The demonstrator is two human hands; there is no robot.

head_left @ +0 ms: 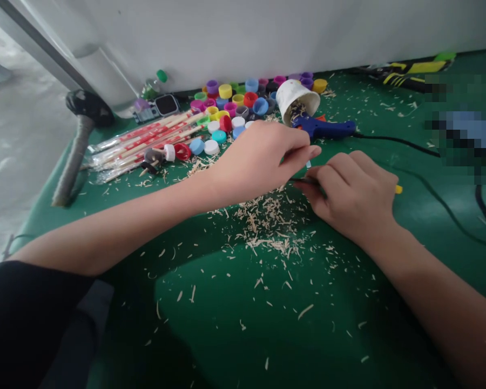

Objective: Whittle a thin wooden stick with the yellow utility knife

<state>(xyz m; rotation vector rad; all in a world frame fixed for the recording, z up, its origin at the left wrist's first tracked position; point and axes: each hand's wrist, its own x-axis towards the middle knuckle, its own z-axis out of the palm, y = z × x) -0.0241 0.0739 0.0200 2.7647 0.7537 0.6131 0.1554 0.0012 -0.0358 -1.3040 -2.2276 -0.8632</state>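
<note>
My left hand (259, 162) is closed in a pinch above the wood shavings (267, 216), thumb and forefinger pressed close. What it holds, if anything, is hidden. Just right of it, my right hand (352, 189) grips a thin dark tool (302, 180). A yellow end (398, 189) shows past the far side of that hand, and most of the tool is covered by the fingers. A tiny pale bluish piece (308, 163) shows between the two hands. Behind them lies a blue glue gun (332, 128), its nozzle end in a white cup (285, 102) tipped on its side.
Colourful bottle caps (251, 99) crowd the back of the green table (227, 346). Wrapped chopsticks (146, 140) and a hammer (75, 156) lie left, near a smartwatch (167, 105). Yellow-black pliers (413, 73) lie at back right. A black cord (397, 143) runs right.
</note>
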